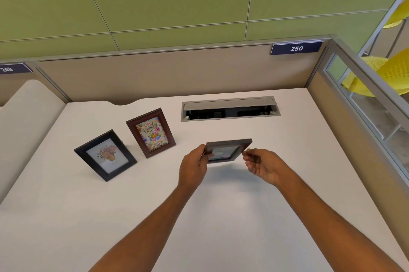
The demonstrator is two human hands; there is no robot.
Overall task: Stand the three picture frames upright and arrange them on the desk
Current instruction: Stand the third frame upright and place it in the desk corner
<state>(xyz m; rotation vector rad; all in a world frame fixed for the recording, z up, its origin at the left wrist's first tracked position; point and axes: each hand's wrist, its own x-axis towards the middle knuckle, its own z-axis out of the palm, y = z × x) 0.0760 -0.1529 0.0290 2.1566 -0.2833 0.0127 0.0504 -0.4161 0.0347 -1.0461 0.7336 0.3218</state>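
Two bare forearms reach out over the white desk [221, 216] from the near edge. The left hand [193, 169] pinches the left side of a third frame [226, 150], thumb on the front, fingers wrapped behind. The right hand [263, 166] sits at the frame's right edge, fingers curled, fingertips right up against the corner; whether they actually grip it, I can't tell. That frame is blurred, dark-edged, held above the desktop with a shadow beneath it, tilted back so its face looks upward.

Further left, the black frame [105, 155] stands upright, propped and leaning back, with a flower picture in a white mat. Just beyond and to its right stands the brown frame [151, 132], showing a "Happy Birthday" card with balloons. The two are close but apart.

Behind the held frame, a grey cable hatch [230, 108] lies open in the desktop. At the back, a beige partition [155, 77] carries a "250" label [296, 48].
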